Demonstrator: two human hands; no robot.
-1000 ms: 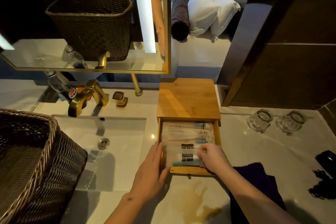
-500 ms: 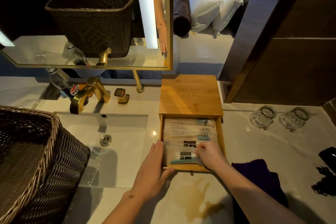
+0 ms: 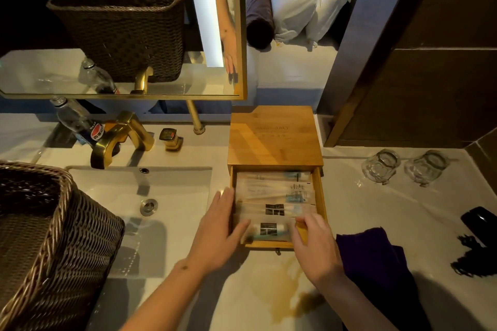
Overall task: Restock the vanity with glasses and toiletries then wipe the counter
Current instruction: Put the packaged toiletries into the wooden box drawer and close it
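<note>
1. Toiletry packets (image 3: 273,197) lie stacked flat in the pulled-out drawer (image 3: 321,196) of a bamboo box (image 3: 274,137) on the counter (image 3: 376,212).
2. Left hand (image 3: 219,228) lies flat with straight fingers along the drawer's left edge, the thumb resting on the nearest packet.
3. Right hand (image 3: 314,240) has its fingers curled down onto the right end of that nearest packet; whether it pinches or only presses cannot be told.
4. Just right of the drawer front lies a dark purple cloth (image 3: 376,258); a brown spill (image 3: 293,285) spreads on the counter below the drawer.
5. Two glasses (image 3: 403,166) stand further right, side by side.
6. Left of the box are the sink (image 3: 121,196), a gold tap (image 3: 121,137), a plastic bottle (image 3: 75,121) and a wicker basket (image 3: 53,244).
</note>
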